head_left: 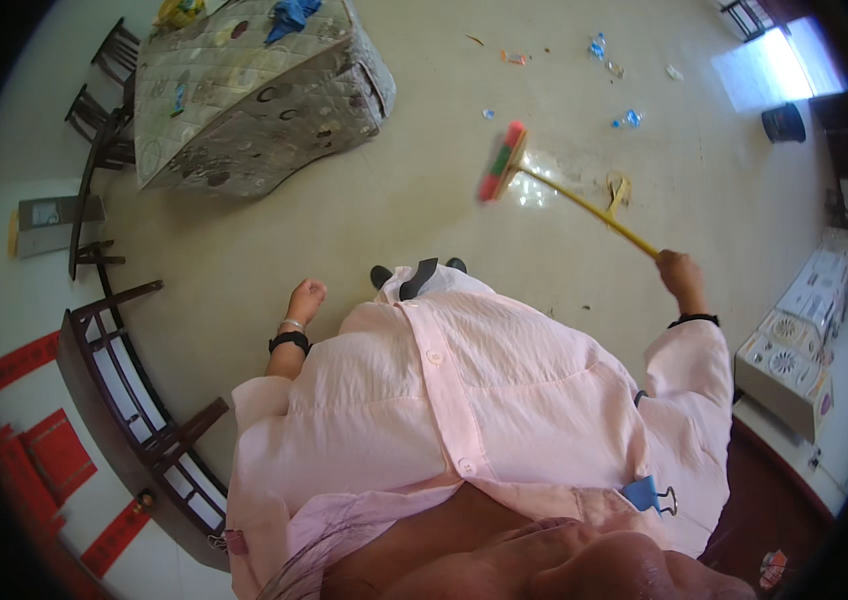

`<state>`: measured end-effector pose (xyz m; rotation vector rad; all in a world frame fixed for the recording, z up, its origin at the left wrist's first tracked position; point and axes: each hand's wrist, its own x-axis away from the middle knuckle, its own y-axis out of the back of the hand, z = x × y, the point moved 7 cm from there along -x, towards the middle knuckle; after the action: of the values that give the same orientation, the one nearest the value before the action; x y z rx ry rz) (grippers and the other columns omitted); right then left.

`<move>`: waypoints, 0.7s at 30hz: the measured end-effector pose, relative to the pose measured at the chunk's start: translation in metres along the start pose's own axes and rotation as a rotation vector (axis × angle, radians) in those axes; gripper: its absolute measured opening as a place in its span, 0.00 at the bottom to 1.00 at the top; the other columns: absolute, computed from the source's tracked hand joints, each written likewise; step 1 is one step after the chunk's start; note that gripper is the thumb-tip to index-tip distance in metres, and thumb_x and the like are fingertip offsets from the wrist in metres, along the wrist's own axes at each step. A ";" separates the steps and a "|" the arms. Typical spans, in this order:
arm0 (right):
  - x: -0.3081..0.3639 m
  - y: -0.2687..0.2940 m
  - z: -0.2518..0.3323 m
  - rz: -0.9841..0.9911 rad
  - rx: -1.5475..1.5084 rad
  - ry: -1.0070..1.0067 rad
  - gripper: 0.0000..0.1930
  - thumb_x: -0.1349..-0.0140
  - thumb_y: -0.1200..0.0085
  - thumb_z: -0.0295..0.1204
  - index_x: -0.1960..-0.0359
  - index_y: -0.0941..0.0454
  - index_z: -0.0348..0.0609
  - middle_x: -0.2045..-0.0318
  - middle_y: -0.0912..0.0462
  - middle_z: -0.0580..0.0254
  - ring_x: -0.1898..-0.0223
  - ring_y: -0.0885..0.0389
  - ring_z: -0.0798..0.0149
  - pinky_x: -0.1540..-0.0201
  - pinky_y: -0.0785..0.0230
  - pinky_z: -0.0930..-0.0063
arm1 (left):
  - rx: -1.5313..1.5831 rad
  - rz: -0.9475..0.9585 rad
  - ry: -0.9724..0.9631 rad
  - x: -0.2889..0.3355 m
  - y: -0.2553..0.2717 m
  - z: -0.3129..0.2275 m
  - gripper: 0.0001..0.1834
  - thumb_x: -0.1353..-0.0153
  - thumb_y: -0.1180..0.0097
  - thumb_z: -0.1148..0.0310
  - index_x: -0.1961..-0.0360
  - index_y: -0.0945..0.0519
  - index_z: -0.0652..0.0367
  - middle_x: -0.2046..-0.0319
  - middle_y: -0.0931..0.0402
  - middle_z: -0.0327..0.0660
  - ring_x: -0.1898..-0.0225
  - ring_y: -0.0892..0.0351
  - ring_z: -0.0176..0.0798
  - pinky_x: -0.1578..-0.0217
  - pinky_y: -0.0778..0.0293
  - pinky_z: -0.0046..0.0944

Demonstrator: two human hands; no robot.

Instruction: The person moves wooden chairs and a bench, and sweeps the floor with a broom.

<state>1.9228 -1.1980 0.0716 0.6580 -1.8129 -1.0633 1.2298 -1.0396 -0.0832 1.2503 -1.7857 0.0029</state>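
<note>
My right hand (681, 281) is closed around the yellow handle of a broom (589, 208), held out to my right. Its red and green head (502, 162), slightly blurred, is out over the floor ahead; whether the bristles touch the tiles I cannot tell. Beside the handle lies a crumpled yellowish strip (620, 188). Down at my left side hangs my left hand (306, 301), fingers curled in with nothing visible in them. Farther out lie a plastic bottle (628, 119), another bottle (597, 46), an orange-red wrapper (513, 58) and a small blue-white piece (488, 114).
A patterned mattress block (274, 130) stands at the far left, with a blue crumpled bag (291, 20) on top. Dark wooden chairs (94, 115) and a bench (109, 385) line the left wall. To the right are a black bin (783, 125) and white speaker-like boxes (789, 345).
</note>
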 end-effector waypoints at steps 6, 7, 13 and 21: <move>-0.034 -0.057 0.019 0.110 -0.037 0.002 0.13 0.52 0.55 0.39 0.77 0.25 0.43 0.76 0.24 0.53 0.71 0.26 0.53 0.68 0.33 0.64 | -0.088 -0.070 0.043 0.007 0.018 0.039 0.09 0.54 0.52 0.66 0.73 0.29 0.61 0.76 0.28 0.42 0.72 0.29 0.37 0.68 0.33 0.33; -0.034 -0.064 0.005 0.116 -0.027 -0.023 0.13 0.53 0.55 0.40 0.77 0.25 0.43 0.76 0.24 0.53 0.71 0.26 0.53 0.68 0.33 0.64 | -0.095 -0.076 0.043 0.008 0.020 0.041 0.10 0.54 0.52 0.66 0.73 0.29 0.62 0.75 0.27 0.43 0.71 0.29 0.39 0.67 0.33 0.34; -0.038 0.004 -0.017 -0.013 0.076 -0.108 0.10 0.55 0.52 0.36 0.78 0.23 0.42 0.76 0.24 0.52 0.70 0.25 0.53 0.67 0.32 0.65 | -0.033 -0.129 0.183 0.042 0.030 0.054 0.10 0.54 0.53 0.66 0.73 0.29 0.62 0.75 0.27 0.43 0.72 0.29 0.37 0.68 0.33 0.34; -0.085 0.058 0.051 0.472 -0.007 -0.150 0.08 0.56 0.57 0.21 0.72 0.28 0.35 0.80 0.25 0.55 0.86 0.27 0.63 0.84 0.33 0.70 | 0.084 -0.136 0.180 0.034 0.053 0.028 0.09 0.53 0.55 0.67 0.74 0.29 0.62 0.79 0.29 0.40 0.77 0.31 0.33 0.72 0.33 0.32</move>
<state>1.9152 -1.0837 0.0743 0.1298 -1.9612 -0.8133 1.1699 -1.0518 -0.0514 1.3855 -1.5578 0.1107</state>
